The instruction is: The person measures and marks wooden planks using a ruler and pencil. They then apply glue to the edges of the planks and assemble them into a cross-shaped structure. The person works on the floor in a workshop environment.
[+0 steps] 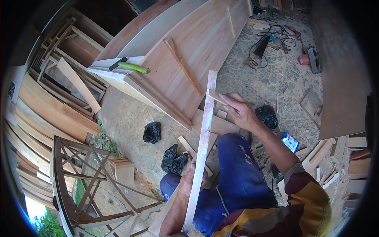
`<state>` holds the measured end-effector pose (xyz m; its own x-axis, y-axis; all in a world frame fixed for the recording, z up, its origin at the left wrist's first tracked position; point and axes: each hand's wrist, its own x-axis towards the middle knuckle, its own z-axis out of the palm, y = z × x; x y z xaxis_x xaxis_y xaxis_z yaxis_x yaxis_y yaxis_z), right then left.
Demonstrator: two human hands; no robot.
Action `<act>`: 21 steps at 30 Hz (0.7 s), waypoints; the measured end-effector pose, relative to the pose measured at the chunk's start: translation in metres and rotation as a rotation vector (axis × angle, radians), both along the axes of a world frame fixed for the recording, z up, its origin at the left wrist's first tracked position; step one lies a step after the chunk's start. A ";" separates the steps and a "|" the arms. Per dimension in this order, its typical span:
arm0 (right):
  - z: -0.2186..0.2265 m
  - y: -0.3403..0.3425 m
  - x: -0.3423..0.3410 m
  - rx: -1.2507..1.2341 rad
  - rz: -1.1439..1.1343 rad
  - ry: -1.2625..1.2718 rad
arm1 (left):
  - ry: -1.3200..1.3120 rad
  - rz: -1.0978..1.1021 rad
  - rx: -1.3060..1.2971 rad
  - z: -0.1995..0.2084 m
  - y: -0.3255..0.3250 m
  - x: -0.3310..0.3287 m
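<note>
A long, pale wooden strip point(203, 138) slants up in front of me, with whitish smears along its face. My left hand point(190, 177) is wrapped round its lower part, above my knees. Between the thumb and fingers of my right hand point(240, 112) is a small flat piece of wood point(216, 96). The far end of this piece meets the strip's edge near its upper end; whether it presses there cannot be told. Behind the strip stands a large plywood panel structure point(166, 59). A hammer point(134, 67) with a green handle lies on its near corner.
Black plastic bags point(152, 132) lie on the floor. A handsaw point(258, 53), tangled cables and a red power tool point(310, 59) are at the far right. Wood offcuts point(323, 158) pile up on the right. A wooden frame point(90, 177) stands at lower left, near stacked boards point(55, 102).
</note>
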<state>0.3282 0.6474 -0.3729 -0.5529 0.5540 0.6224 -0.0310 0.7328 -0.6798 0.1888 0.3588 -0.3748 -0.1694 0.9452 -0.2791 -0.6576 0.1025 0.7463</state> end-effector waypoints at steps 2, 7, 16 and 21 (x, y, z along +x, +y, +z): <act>-0.003 0.013 -0.004 0.165 -0.006 -0.070 | 0.014 -0.001 -0.009 0.004 -0.002 0.007; -0.025 0.058 0.016 0.328 -0.116 -0.343 | 0.047 0.033 -0.012 -0.004 -0.016 0.000; -0.001 0.021 0.001 0.014 0.041 -0.131 | 0.139 0.069 -0.032 0.004 -0.019 -0.004; -0.019 -0.017 0.013 0.060 0.343 -0.256 | 0.242 0.085 -0.040 -0.003 -0.025 -0.018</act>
